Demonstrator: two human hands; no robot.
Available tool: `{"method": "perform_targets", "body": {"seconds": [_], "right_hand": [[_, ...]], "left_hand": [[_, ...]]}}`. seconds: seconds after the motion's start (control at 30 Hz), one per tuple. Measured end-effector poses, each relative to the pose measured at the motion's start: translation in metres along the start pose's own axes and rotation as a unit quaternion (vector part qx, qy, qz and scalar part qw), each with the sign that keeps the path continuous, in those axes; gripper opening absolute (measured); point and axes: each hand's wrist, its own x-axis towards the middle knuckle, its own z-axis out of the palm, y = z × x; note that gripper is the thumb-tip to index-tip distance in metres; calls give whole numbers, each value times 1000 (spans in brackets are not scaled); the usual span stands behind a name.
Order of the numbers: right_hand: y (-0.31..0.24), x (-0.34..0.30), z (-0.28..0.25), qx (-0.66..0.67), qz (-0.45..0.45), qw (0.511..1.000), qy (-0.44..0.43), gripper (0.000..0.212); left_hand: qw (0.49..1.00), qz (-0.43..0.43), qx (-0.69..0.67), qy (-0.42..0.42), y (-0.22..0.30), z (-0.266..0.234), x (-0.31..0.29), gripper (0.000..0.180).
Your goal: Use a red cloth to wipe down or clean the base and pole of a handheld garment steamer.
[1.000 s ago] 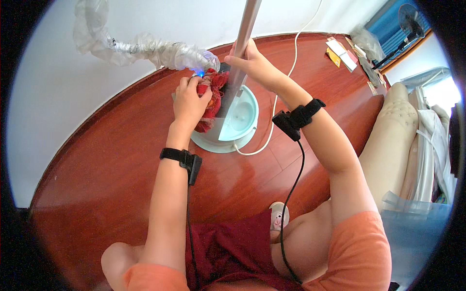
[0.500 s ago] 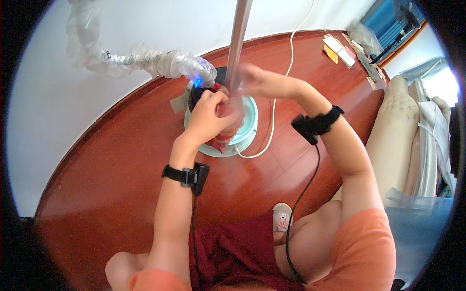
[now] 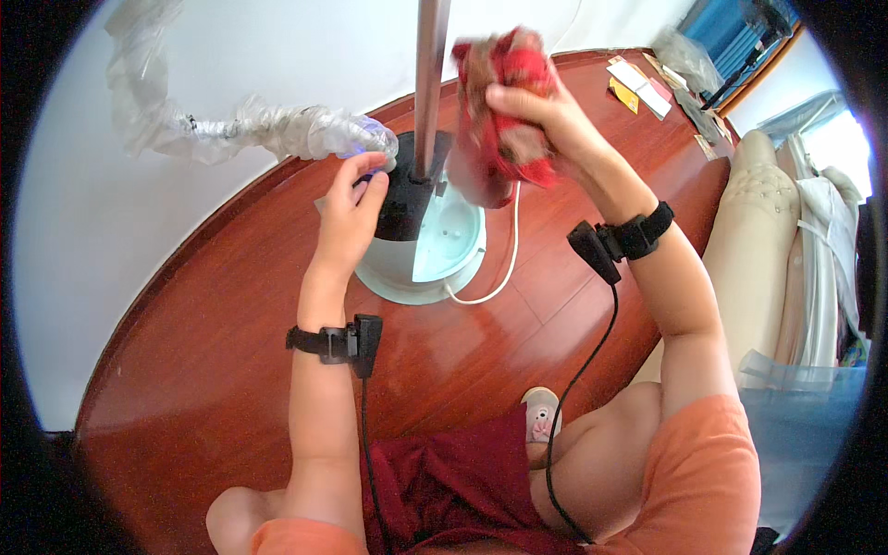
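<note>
My right hand (image 3: 555,120) is closed on a crumpled red-and-brown cloth (image 3: 509,102), raised to the right of a metal pole (image 3: 430,83). The cloth is partly blurred. Below it stands a round pale-blue and black appliance base (image 3: 449,236), with the pole rising from its dark part. By the base's left side is my left hand (image 3: 350,208), its fingers bent and apart, nothing visible between them. Its fingertips are close to the end of a plastic-wrapped hose (image 3: 305,131); whether they touch it I cannot tell.
A white cord (image 3: 511,259) loops from the base over the red-brown wooden floor (image 3: 231,370). The white wall (image 3: 74,231) runs behind and left. Papers (image 3: 643,92) lie far right, near a cream padded piece of furniture (image 3: 740,240). Black straps with cables circle both forearms.
My right hand has lifted the red-and-brown cloth off the base, up and right. My left hand has let go of the cloth and shifted slightly left. The base's top is now uncovered.
</note>
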Motion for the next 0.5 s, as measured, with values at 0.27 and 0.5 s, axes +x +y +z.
{"method": "perform_targets", "body": {"seconds": [0.27,0.5], "right_hand": [[66,28,45,-228,-266,923,160,84],[155,3,9,-209,-108,965,119,75]], "left_hand": [[966,-54,251,-31,-11,20,-14,27],[977,-6,210,-42,-27,20,-10,29]]}}
